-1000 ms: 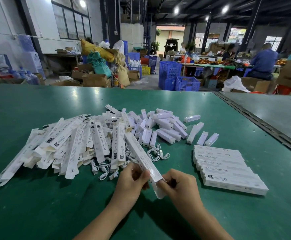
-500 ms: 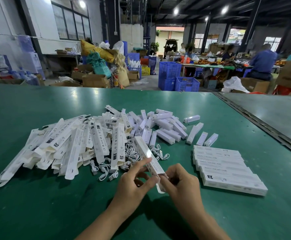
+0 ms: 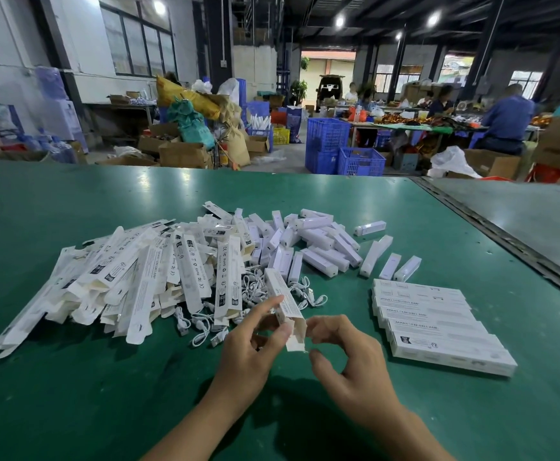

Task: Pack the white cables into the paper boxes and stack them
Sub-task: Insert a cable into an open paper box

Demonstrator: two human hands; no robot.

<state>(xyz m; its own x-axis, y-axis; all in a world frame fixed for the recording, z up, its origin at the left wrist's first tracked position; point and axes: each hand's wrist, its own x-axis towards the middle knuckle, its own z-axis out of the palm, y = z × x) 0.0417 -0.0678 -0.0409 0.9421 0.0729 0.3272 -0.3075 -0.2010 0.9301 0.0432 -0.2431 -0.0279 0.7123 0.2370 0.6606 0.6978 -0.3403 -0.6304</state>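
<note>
The left hand [image 3: 252,354] pinches a long white paper box [image 3: 280,296] between thumb and forefinger near its near end, holding it above the green table [image 3: 72,394] so that its length runs away toward 11 o'clock. The end flap [image 3: 297,337] of that box hangs open between the two hands. The right hand [image 3: 355,367] sits at 3 o'clock of the flap, its fingers curled with their tips at the flap's edge and the thumb held apart below; whether it actually grips the flap cannot be told. Just beyond the hands, at 12 o'clock, a tangle of white cables [image 3: 255,287] lies on the table, partly under the held box. At 10 o'clock from the hands a loose pile of flat, unfilled boxes [image 3: 132,277] spreads out, touching the cables. At 1 o'clock, short white bars [image 3: 318,257] lie scattered. At 3 o'clock, well apart from the pile, closed boxes [image 3: 438,324] lie in an overlapping row. Past the table's far edge, at 12 o'clock, stand blue crates [image 3: 345,151], and a seated person in blue [image 3: 505,121] works at another table at 2 o'clock.
</note>
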